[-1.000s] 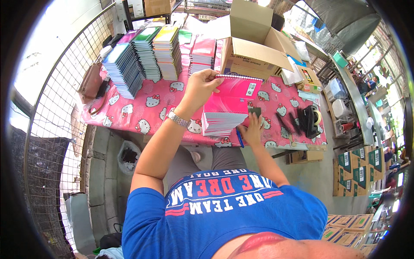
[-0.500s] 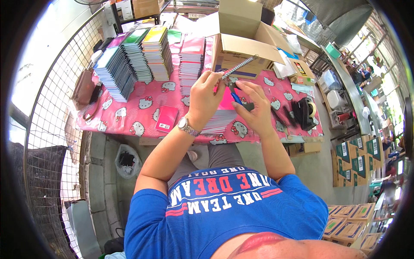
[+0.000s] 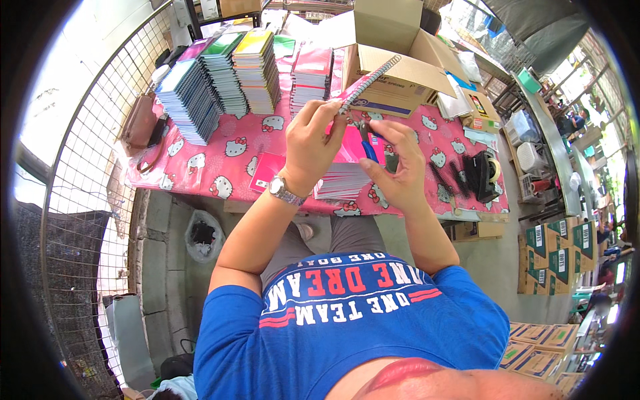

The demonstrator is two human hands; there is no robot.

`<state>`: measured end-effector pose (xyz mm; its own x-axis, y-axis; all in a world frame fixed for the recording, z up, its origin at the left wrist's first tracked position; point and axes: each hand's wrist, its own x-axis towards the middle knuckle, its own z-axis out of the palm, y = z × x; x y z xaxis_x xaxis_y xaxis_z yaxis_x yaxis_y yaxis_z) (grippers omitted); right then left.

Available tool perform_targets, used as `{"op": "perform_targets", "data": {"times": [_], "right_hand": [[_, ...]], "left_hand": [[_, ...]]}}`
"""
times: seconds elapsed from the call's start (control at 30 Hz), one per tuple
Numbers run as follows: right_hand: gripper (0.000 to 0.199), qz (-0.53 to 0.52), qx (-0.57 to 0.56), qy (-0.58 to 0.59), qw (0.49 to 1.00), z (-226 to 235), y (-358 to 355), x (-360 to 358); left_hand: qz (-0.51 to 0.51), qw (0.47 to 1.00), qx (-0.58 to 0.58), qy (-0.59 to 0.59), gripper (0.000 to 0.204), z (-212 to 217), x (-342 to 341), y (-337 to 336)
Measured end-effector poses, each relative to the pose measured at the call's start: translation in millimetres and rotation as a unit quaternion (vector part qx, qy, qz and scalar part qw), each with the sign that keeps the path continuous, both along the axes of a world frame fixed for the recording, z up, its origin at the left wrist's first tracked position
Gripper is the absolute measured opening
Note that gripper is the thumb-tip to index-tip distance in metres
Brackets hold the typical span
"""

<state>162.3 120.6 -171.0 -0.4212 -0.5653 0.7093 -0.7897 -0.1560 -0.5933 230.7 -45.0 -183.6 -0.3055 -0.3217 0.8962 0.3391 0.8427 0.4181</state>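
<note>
One notebook (image 3: 350,98), spiral edge (image 3: 371,81) near pliers (image 3: 368,148)

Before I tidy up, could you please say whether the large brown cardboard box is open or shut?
Open: the large brown cardboard box has its back flap raised and its front flap folded outward.

on the table (image 3: 225,137), i log a row of notebook stacks (image 3: 257,75) at the far side, left of the carton (image 3: 387,93). a handbag (image 3: 138,128) sits at the left end, a tape dispenser (image 3: 480,177) at the right. near edge, middle: notebook pile (image 3: 343,181), lone notebook (image 3: 267,170) just left. i see the held notebook (image 3: 373,80) in the left hand (image 3: 315,137), pliers (image 3: 368,150) in the right hand (image 3: 401,163). floor: trash bag (image 3: 202,238) left of the legs (image 3: 357,233), stacked boxes (image 3: 557,257) far right.
</note>
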Motion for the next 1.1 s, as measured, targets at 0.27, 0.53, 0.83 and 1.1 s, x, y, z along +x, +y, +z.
{"op": "perform_targets", "data": {"times": [0.27,0.53,0.83,1.1], "right_hand": [[0.043,0.118,0.157,-0.276,0.941,2,6,-18],[0.039,-0.157,0.033,-0.139,0.977,-55,32,-63],[0.039,-0.277,0.320,0.006,0.906,-281,65,-104],[0.034,-0.562,0.470,0.061,0.678,-282,180,-236]], "left_hand": [[0.027,0.999,-0.024,0.011,0.026,-4,5,-2],[0.020,0.963,0.268,0.032,0.017,-70,32,-57],[0.341,0.821,0.238,-0.390,0.031,-260,100,-115],[0.103,0.982,-0.077,-0.142,0.027,-60,34,-52]]}}
